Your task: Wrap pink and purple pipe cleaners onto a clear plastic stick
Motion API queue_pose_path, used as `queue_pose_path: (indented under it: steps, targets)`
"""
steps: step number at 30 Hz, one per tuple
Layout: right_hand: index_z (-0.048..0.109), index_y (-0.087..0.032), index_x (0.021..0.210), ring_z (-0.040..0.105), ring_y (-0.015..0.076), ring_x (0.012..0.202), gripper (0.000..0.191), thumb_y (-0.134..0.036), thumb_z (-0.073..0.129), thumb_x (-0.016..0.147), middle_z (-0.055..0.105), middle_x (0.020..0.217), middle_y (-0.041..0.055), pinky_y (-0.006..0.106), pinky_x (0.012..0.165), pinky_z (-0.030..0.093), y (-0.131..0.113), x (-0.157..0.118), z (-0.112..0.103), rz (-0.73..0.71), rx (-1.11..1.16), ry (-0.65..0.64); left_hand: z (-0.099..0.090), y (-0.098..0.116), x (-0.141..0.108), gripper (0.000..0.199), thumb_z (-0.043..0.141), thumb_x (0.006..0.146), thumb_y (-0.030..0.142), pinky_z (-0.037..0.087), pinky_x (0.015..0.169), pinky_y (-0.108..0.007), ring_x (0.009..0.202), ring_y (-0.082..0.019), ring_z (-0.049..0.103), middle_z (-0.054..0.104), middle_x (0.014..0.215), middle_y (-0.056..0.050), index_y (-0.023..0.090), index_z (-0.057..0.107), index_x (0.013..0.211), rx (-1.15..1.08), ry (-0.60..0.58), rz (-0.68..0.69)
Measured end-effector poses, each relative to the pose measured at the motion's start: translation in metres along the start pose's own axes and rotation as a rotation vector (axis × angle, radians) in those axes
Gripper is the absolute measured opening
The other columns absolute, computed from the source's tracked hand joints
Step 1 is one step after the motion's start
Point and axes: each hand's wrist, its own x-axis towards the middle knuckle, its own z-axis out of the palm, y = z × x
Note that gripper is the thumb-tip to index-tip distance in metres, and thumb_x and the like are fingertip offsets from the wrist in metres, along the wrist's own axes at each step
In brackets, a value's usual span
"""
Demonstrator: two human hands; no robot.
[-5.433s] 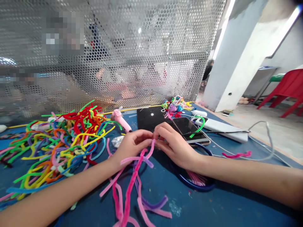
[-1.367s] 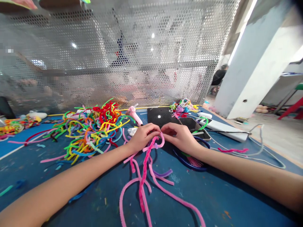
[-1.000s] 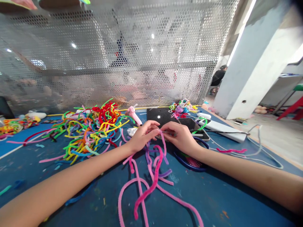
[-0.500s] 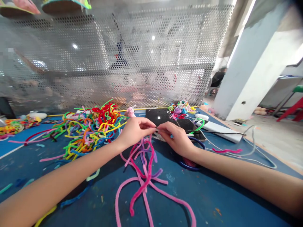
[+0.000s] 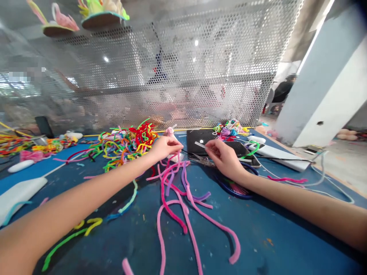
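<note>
Apart from each other, the left hand [image 5: 168, 148] and right hand [image 5: 222, 153] have been drawn since their fingertips met. Pink and purple pipe cleaners [image 5: 188, 193] are pinched by the left, trailing nearer than the black panel [image 5: 196, 137]; a pale strip [image 5: 200, 145] is gripped by the right, at the panel's near edge.

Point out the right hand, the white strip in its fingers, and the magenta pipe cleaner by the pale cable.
Right hand [image 5: 225, 157]: head view, back of the hand.
White strip [image 5: 200, 144]: head view, middle of its exposed length.
Magenta pipe cleaner [image 5: 287, 180]: head view, about mid-length.
</note>
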Motion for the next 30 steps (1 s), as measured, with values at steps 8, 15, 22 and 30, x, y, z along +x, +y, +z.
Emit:
queue_pose_path:
  steps: [8,15,22,30]
  targets:
    - [0.053,-0.017,0.093,0.054,0.0152,0.067,0.015,-0.031,0.048,0.088,0.059,0.078,0.0044,0.027,0.062,0.042,0.002,-0.003,0.002,-0.001,-0.018,-0.038,-0.061,0.035,-0.054,0.053,0.052,0.078,0.055,0.037,0.099,-0.040,0.115,-0.028,0.051,0.055,0.124,-0.011,0.020,0.060,0.116,0.641,-0.057,0.067]
    - [0.054,-0.017,0.093,0.055,0.0161,0.066,0.018,-0.033,0.046,0.088,0.059,0.076,0.0052,0.028,0.061,0.043,0.002,-0.003,0.002,-0.031,-0.018,-0.051,-0.111,0.030,-0.189,0.122,0.078,0.040,0.057,0.042,0.095,-0.044,0.131,-0.040,0.032,0.012,0.154,-0.006,0.039,0.015,0.143,0.946,-0.271,-0.285]
    - [0.054,-0.018,0.092,0.056,0.0163,0.065,0.016,-0.031,0.046,0.087,0.060,0.076,0.0051,0.028,0.060,0.043,0.001,-0.003,0.002,-0.053,-0.030,-0.056,-0.075,-0.034,-0.255,0.084,0.045,0.080,0.061,0.023,0.104,-0.059,0.140,-0.035,0.008,0.006,0.155,-0.008,0.035,-0.001,0.145,1.044,0.044,-0.331]
    - [0.053,-0.018,0.091,0.056,0.0161,0.065,0.013,-0.029,0.046,0.088,0.060,0.077,0.0052,0.028,0.059,0.043,-0.001,-0.002,0.003,-0.059,-0.026,-0.072,-0.072,-0.056,-0.169,0.083,0.044,0.078,0.067,0.012,0.103,-0.065,0.138,-0.040,-0.007,-0.001,0.155,-0.010,0.036,0.006,0.146,1.019,0.197,-0.215]
